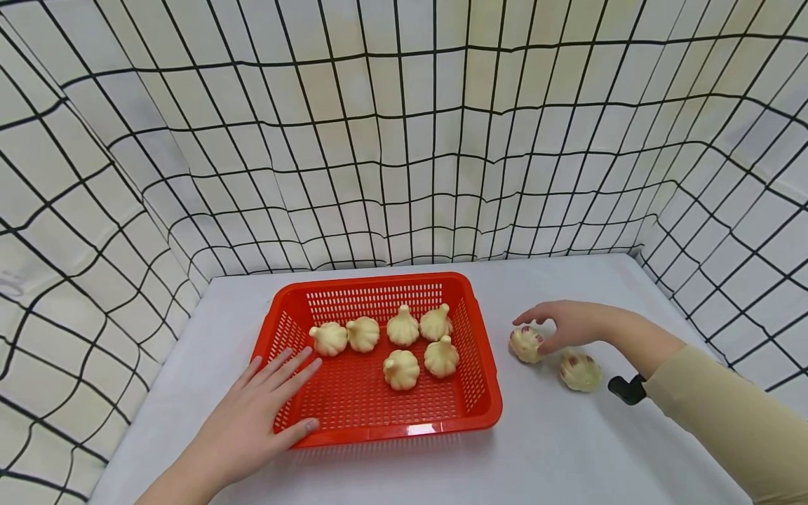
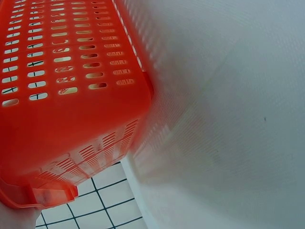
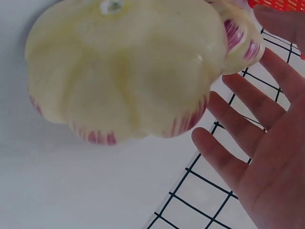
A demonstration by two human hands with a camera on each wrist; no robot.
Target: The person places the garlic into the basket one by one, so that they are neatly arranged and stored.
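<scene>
My left hand point(image 1: 252, 414) lies over the left rim of a red plastic basket point(image 1: 379, 438), fingers straight and spread. In the left wrist view the basket's slotted underside point(image 2: 71, 109) fills the upper left. To the right of the basket my right hand point(image 1: 564, 326) reaches over a purple-streaked garlic bulb point(image 1: 524, 345), thumb and fingers spread around it without closing. A second purple-marked bulb point(image 1: 580, 372) lies just below the right wrist; it looms large as a garlic bulb point(image 3: 124, 71) in the right wrist view, with the reached-for bulb point(image 3: 240, 43) behind it.
Several plain cream garlic bulbs point(image 1: 401, 369) sit inside the basket, mostly toward its back and right. White cloth covers the table point(image 1: 543, 435). Black netting point(image 1: 435, 154) over white sheeting encloses the back and both sides. A small black piece point(image 1: 627, 390) shows at the right wrist.
</scene>
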